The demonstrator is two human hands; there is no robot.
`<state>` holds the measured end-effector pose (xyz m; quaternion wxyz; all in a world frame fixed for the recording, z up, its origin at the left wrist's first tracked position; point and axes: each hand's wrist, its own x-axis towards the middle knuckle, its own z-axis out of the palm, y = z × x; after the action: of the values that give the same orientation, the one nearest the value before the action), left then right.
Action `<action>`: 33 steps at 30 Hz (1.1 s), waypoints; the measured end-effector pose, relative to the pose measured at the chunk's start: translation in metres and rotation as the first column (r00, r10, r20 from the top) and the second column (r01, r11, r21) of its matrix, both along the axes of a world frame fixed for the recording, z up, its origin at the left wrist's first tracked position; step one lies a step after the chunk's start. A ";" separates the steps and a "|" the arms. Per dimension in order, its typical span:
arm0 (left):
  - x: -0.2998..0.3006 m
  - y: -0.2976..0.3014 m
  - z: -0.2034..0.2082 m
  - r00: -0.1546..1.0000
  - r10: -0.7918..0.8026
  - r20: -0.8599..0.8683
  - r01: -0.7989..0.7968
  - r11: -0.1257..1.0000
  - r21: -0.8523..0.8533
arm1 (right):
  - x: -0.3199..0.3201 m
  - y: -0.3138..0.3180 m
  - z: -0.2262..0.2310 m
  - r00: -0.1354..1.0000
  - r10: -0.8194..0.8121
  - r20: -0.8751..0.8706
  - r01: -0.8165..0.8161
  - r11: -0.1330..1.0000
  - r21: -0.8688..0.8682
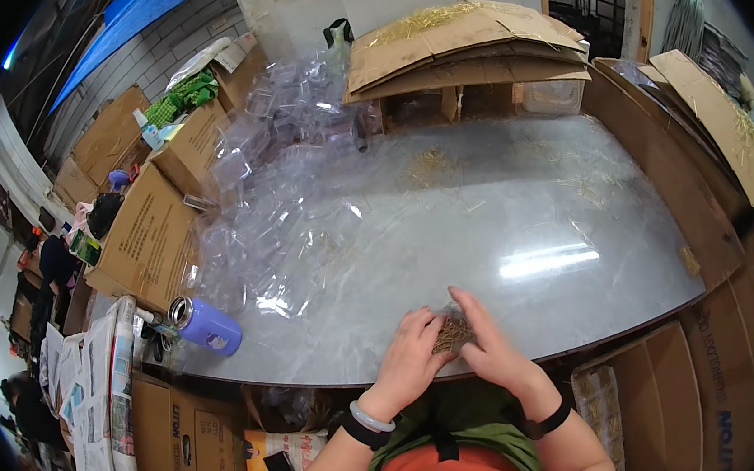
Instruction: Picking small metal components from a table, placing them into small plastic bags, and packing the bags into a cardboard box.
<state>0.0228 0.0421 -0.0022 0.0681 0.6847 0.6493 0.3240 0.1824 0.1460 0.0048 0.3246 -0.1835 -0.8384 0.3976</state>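
At the near edge of the grey table (413, 239), a small bundle of dry brown stalks (452, 335) sits between my two hands. My left hand (413, 352) is closed against its left side, fingers pressed together and pointing away from me. My right hand (497, 352) grips it from the right, with the index finger stretched out along the far side and the thumb at the near side. The bundle's underside is hidden, and I cannot tell whether a clear container is around it.
A heap of clear plastic boxes (263, 197) covers the table's left side. Near its front left corner stands a purple bottle (209, 327). Loose straw (433, 168) lies farther back, before flattened cardboard (467, 49). Cardboard boxes (150, 236) line the left; a cardboard wall (664, 172) borders the right.
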 end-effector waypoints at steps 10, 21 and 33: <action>-0.004 -0.002 0.000 0.999 -0.015 0.038 0.012 0.998 0.060 | 0.016 0.022 0.016 0.946 0.012 0.325 -0.091 0.969 0.228; -0.007 -0.007 0.005 0.997 -0.056 0.052 0.053 0.997 0.048 | 0.030 0.010 0.016 0.960 -0.180 0.213 0.099 0.934 0.343; -0.006 -0.006 -0.004 0.999 -0.005 0.052 0.001 0.997 0.080 | 0.014 -0.016 0.002 0.940 -0.340 0.029 0.306 0.878 0.368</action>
<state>0.0167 0.0360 -0.0063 0.0581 0.6793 0.6327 0.3672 0.1963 0.1301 0.0063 0.3749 -0.2767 -0.8684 0.1694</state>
